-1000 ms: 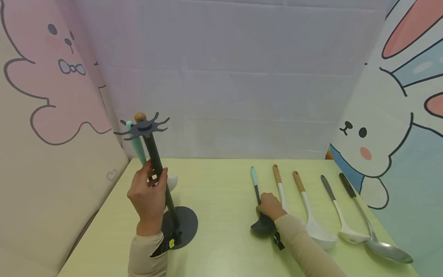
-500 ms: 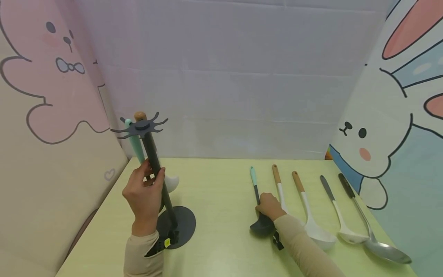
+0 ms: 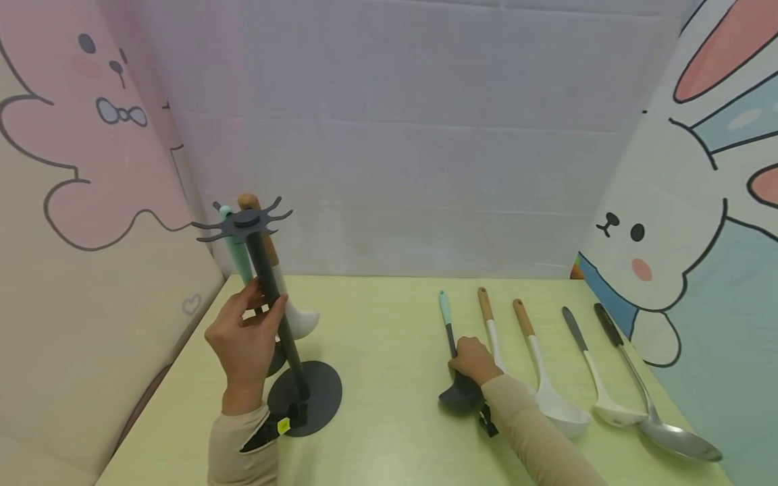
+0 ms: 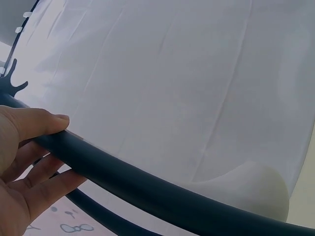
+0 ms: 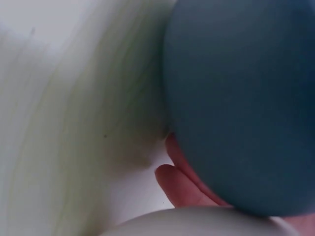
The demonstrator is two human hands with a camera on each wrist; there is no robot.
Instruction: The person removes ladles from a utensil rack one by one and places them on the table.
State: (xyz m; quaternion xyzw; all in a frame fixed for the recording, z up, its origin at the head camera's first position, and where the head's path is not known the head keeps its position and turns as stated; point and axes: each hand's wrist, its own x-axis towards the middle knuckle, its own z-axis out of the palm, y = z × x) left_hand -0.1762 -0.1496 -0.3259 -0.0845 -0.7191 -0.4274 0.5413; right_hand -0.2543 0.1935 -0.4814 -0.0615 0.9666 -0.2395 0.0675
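Observation:
My left hand (image 3: 246, 344) grips the dark pole (image 4: 123, 172) of a utensil stand (image 3: 328, 405), thumb on one side and fingers on the other. From its hooked top hang a white ladle (image 3: 302, 324) with a wooden handle and a mint-handled utensil (image 3: 238, 256), its dark lower end partly behind the pole and hand. On the table to the right, my right hand (image 3: 477, 360) holds a dark ladle (image 3: 460, 398) by its shaft just above the bowl; the mint handle points away. In the right wrist view that bowl (image 5: 241, 98) covers most of the fingers (image 5: 177, 187).
Right of the dark ladle lie a wooden-handled white utensil (image 3: 494, 341), partly under my forearm, a larger white ladle (image 3: 562, 408), a grey-handled white ladle (image 3: 616, 412) and a steel ladle (image 3: 681, 442). A pale wall (image 3: 401, 148) closes off the table's back.
My left hand has shifted slightly left, and the pole has moved left with it. The hanging white ladle now shows more to the pole's right. My right hand has stayed put.

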